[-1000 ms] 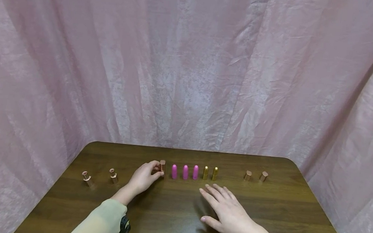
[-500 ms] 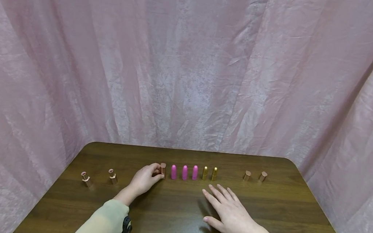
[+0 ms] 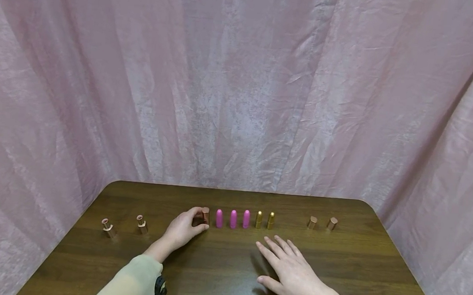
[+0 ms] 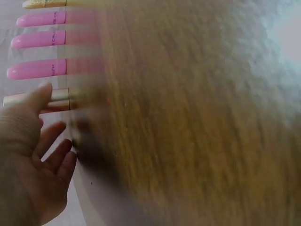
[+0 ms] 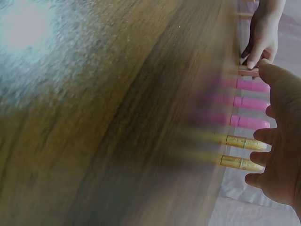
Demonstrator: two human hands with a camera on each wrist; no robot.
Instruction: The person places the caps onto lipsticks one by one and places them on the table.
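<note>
A copper lipstick tube (image 3: 205, 214) stands at the left end of a row on the brown table (image 3: 226, 276). My left hand (image 3: 184, 229) is beside it, fingers loosely curled. In the left wrist view one fingertip (image 4: 43, 92) touches the tube (image 4: 59, 100) and the other fingers are spread apart. To the tube's right stand three pink tubes (image 3: 233, 218) and two gold ones (image 3: 264, 219). My right hand (image 3: 289, 269) lies flat on the table in front of the gold tubes (image 5: 242, 142), fingers straight and holding nothing.
Two copper caps (image 3: 322, 222) stand at the right of the row. Two uncapped copper lipstick bases (image 3: 107, 226) (image 3: 142, 224) stand at the far left. A pink curtain (image 3: 241, 83) hangs close behind and beside the table.
My left thumb has dropped slightly away from the copper tube's foot and the grip has loosened. The right hand has barely shifted. The row of tubes stands as before.
</note>
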